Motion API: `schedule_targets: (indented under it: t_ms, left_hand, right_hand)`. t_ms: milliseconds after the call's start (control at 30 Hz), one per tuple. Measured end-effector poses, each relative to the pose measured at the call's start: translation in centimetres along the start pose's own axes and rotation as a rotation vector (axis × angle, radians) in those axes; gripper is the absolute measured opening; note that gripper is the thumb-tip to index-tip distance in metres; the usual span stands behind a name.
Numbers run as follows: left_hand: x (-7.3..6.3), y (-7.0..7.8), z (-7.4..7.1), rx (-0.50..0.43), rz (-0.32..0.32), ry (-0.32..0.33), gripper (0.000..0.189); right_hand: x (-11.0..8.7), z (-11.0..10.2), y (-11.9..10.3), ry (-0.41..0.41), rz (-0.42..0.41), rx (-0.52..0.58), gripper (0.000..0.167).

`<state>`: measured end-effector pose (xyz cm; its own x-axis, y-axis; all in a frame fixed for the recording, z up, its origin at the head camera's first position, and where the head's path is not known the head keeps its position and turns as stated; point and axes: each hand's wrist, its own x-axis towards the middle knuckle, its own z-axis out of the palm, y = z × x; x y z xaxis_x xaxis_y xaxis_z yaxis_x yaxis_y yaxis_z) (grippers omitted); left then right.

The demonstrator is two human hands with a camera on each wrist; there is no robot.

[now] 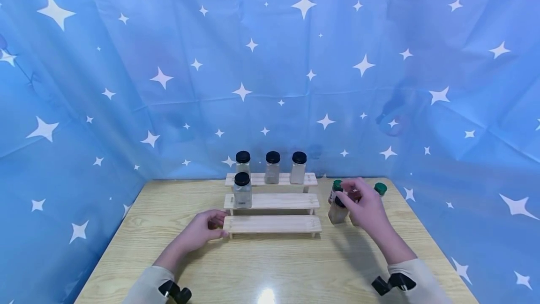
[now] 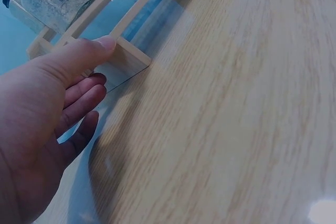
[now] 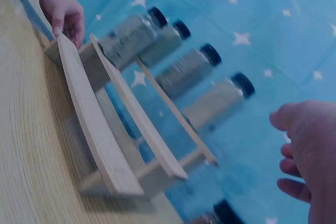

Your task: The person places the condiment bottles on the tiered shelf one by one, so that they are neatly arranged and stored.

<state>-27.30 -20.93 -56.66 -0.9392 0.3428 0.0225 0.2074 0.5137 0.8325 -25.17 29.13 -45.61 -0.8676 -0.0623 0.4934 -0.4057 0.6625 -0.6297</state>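
A three-tier wooden rack (image 1: 274, 224) stands on the table. My left hand (image 1: 201, 230) holds its left end low down, the thumb (image 2: 92, 53) on the end of the lowest shelf. Three glass jars with black lids (image 1: 272, 168) line the top shelf. One more black-lidded jar (image 1: 242, 195) stands at the left of the middle shelf, with a barcode label in the left wrist view. To the right of the rack, my right hand (image 1: 366, 204) hovers with bent, spread fingers over a black-lidded jar (image 1: 337, 215) on the table. In the right wrist view nothing lies between its fingers.
Green-capped bottles (image 1: 380, 188) stand around the right hand, partly hidden by it. The light wood table (image 1: 270, 259) ends at a blue star-patterned curtain (image 1: 270, 69) behind and at both sides. The lowest shelf is bare.
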Motion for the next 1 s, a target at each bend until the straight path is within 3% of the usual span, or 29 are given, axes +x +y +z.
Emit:
schedule_targets:
  t_ms: [367,1000]
  left_hand:
    - [0.0,-0.1,0.0,0.003,0.005,-0.004,0.060]
    - [0.1,-0.1,0.0,-0.005,0.025,-0.004,0.061]
  right_hand:
    - [-1.6,-2.3,4.1,0.056,0.041,-0.082,0.027]
    - [-2.7,-2.9,8.5,-0.045,0.138,-0.117,0.047]
